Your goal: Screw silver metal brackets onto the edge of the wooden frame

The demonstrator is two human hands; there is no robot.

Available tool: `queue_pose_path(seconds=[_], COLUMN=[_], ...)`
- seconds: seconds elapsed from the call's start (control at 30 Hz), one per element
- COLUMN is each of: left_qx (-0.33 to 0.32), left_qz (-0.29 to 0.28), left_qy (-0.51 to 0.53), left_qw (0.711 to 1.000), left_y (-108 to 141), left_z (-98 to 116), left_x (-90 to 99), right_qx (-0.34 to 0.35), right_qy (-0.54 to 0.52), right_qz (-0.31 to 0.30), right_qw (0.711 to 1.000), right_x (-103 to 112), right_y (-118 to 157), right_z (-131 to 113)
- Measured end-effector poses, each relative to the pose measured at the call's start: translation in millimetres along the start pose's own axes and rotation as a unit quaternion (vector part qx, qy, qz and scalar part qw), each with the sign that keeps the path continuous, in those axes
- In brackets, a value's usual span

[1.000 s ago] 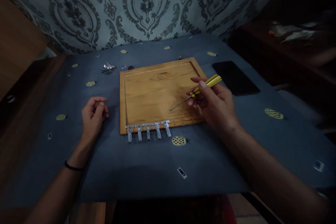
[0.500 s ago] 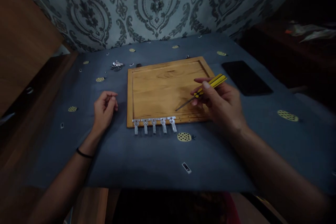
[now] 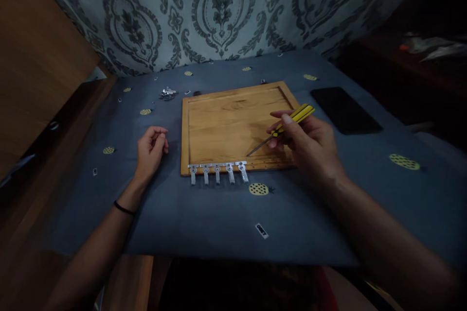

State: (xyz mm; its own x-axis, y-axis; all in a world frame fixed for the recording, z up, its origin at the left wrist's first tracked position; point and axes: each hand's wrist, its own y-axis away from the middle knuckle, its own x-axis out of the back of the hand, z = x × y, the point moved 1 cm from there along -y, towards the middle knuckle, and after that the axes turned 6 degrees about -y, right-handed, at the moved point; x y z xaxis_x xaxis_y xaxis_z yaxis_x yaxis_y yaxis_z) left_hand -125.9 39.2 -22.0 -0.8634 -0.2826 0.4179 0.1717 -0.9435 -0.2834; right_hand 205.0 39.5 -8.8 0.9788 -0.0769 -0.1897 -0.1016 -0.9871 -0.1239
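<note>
A yellow-and-black screwdriver (image 3: 297, 115) is pinched in my right hand (image 3: 310, 143), its thin shaft slanting down and left over the wooden board (image 3: 226, 126). The tip is just above the board's lower part, close to the rightmost of several silver metal clips (image 3: 241, 171). These clips line the board's near edge, their ends jutting past it. Small dark holes show along the edge to their right. My left hand (image 3: 151, 150) rests on the cloth left of the board, fingers curled in; what they hold, if anything, is hidden.
A small pile of metal pieces (image 3: 168, 94) lies beyond my left hand. A black phone or tablet (image 3: 346, 110) lies right of the board. The blue tablecloth (image 3: 219, 218) has pineapple prints. A patterned curtain (image 3: 222, 9) hangs behind, with a wooden panel (image 3: 44, 19) at left.
The view has shifted slightly, so the board, clips and left hand appear a little further right. My right hand keeps the screwdriver in nearly the same pose.
</note>
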Motion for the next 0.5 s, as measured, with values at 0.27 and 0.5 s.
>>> queue_pose_path(seconds=[0.27, 0.5], left_qx=[-0.003, -0.038], left_qz=[-0.005, -0.002], left_qy=[-0.009, -0.055], left_qw=[1.0, 0.998], left_y=[0.4, 0.9], left_z=[-1.1, -0.5], left_x=[-0.1, 1.2], right_qx=[0.006, 0.019], right_qy=[-0.006, -0.02], right_qz=[0.006, 0.002], right_qw=[1.0, 1.0], right_x=[0.1, 0.8], right_y=[-0.5, -0.8], right_z=[-0.8, -2.5])
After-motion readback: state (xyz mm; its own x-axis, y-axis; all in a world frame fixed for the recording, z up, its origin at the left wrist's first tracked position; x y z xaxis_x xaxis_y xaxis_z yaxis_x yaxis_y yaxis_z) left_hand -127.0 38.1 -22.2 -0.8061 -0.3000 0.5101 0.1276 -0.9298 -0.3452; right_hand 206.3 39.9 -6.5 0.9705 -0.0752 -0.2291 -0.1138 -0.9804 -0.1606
